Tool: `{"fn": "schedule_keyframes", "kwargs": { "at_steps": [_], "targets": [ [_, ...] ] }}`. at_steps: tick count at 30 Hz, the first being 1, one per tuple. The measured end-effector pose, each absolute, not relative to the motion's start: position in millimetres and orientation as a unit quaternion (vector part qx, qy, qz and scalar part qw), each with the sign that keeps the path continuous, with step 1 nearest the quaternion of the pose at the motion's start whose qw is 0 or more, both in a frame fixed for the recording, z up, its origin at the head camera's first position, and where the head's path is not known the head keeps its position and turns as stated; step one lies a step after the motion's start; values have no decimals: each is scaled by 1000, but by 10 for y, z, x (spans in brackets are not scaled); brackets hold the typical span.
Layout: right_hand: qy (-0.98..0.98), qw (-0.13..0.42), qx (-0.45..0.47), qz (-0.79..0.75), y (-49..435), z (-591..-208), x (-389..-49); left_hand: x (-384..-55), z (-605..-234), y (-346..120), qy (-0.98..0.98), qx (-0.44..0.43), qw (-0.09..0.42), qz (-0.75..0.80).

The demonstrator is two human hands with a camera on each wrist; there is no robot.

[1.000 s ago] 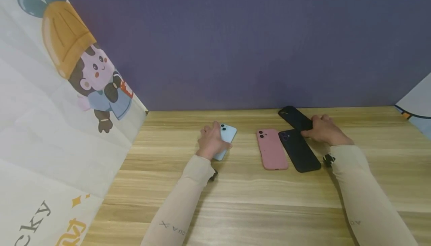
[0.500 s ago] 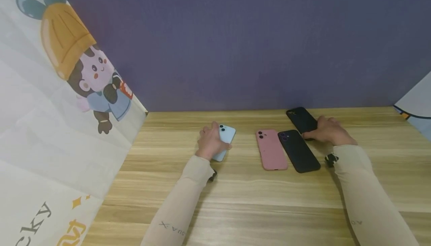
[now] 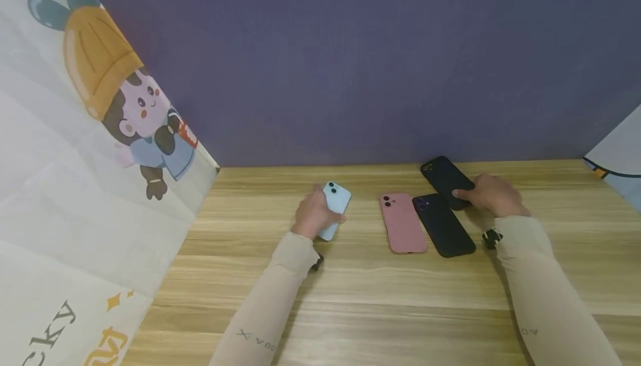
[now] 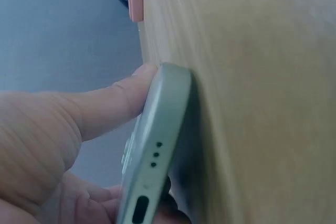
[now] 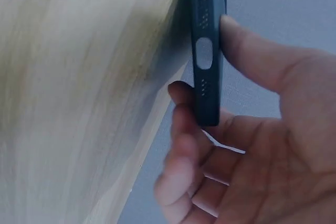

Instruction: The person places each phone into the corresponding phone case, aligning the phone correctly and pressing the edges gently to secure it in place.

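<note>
My left hand [image 3: 315, 211] grips a light blue phone case [image 3: 336, 202], thumb on one long edge and fingers at the opposite one. Up close in the left wrist view, the pale case [image 4: 160, 124] tilts beside the tabletop, its port cutout and small holes facing the camera. On the right, my right hand [image 3: 497, 194] pinches a black phone case [image 3: 445, 179] by its lower right end. The right wrist view has the thumb on the back of this case [image 5: 207, 93] and fingertips curled beneath. A second black case [image 3: 444, 226] lies just below it, overlapped at its top.
A pink phone case [image 3: 404, 224] lies flat beside the lower black one, between the hands. The wood-grain table [image 3: 350, 310] meets a dark purple-blue panel [image 3: 350, 65] at the back. A white printed sheet [image 3: 60, 199] borders the left side.
The upper black case shifted right with my right hand, then came back slightly left and appears raised, thumb now further over its back. My left hand stays on the light blue case, index finger more curled.
</note>
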State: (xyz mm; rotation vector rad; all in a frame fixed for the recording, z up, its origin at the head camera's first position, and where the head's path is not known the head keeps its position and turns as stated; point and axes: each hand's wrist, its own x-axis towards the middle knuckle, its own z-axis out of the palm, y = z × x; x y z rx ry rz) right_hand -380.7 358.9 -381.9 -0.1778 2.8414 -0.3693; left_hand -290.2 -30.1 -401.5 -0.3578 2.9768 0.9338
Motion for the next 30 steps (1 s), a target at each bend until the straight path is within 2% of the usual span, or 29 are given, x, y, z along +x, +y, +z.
{"fn": "schedule_keyframes", "kwargs": {
  "at_steps": [7,14,20,30],
  "targets": [
    [980,109,-62,-157,3648,-3821,-3820,-2898,-4016,-314,947,-123,7,296],
    [974,82,-110,-181,3651,-3832,-3865,-2907,-3999,-361,931,-109,10,347],
    [960,85,-120,-239,3617,-3789,-3864,-2936,-4003,-455,918,-104,43,381],
    [957,84,-119,-252,3613,-3756,-3845,-2910,-3937,-537,879,-105,97,455]
  ]
}}
